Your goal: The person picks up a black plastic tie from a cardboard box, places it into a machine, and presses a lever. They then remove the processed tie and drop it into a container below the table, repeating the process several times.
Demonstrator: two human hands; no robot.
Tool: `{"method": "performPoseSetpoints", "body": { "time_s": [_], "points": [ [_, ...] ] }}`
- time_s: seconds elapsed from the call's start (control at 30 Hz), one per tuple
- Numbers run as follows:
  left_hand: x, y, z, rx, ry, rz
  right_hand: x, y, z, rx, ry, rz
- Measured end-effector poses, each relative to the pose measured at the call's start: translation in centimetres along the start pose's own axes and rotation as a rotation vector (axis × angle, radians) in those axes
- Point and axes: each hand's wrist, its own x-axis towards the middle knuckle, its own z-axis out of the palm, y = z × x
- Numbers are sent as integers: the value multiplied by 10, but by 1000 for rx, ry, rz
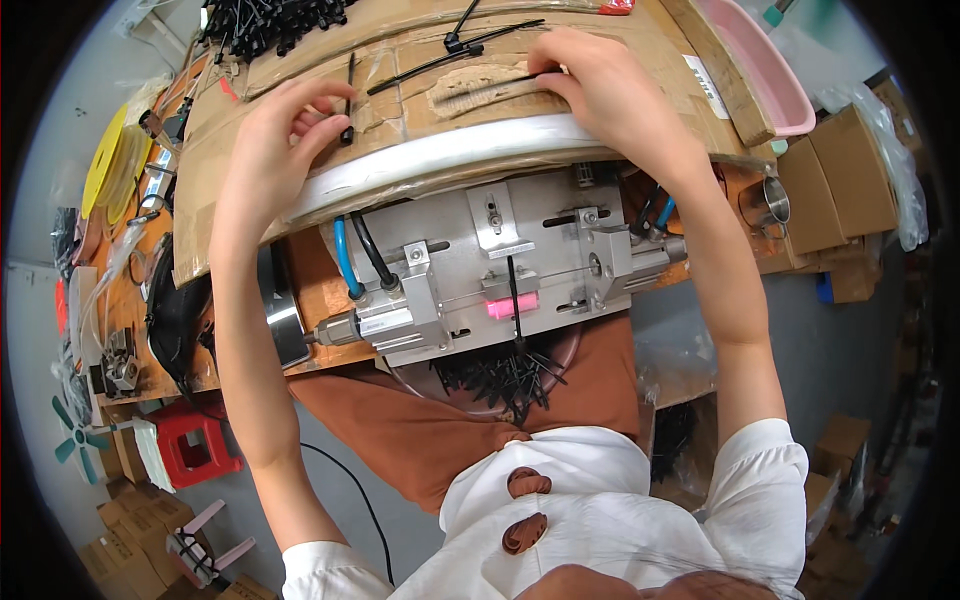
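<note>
My left hand (272, 145) is at the left of the cardboard-covered bench, its thumb and curled fingers closed at a thin black rod (351, 70) with a thicker dark end. On the far right side of the cardboard, my right hand (615, 95) pinches the end of another thin black rod (500, 90), which points left over a torn patch. Other slender black rods (425, 70) with jointed ends lie between my hands. Nearer me, a metal fixture (465, 225) has one black rod (514, 290) standing across its middle, beside a pink block (512, 305).
A bowl of black rods (495, 380) rests at my lap. More rods (265, 25) are heaped at the far left. A white padded edge (450, 150) borders the cardboard (225, 180). A pink bin (765, 70), metal cup (765, 203) and yellow spool (105, 160) flank the work area.
</note>
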Motion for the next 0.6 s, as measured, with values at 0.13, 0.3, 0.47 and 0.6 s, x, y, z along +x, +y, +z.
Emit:
{"method": "performPoseSetpoints", "body": {
  "time_s": [0.13,0.3,0.47,0.6],
  "points": [
    [0,13,-4,65,-177,20,-14,-25,-22,289,142,277],
    [-19,40,-10,-17,-290,-92,-40,-28,-45,927,134,461],
    [-58,58,15,34,-8,-30,-69,-48,-52,1125,279,442],
    [-158,119,61,79,94,-18,-97,-53,-54,1166,400,393]
  ]
}}
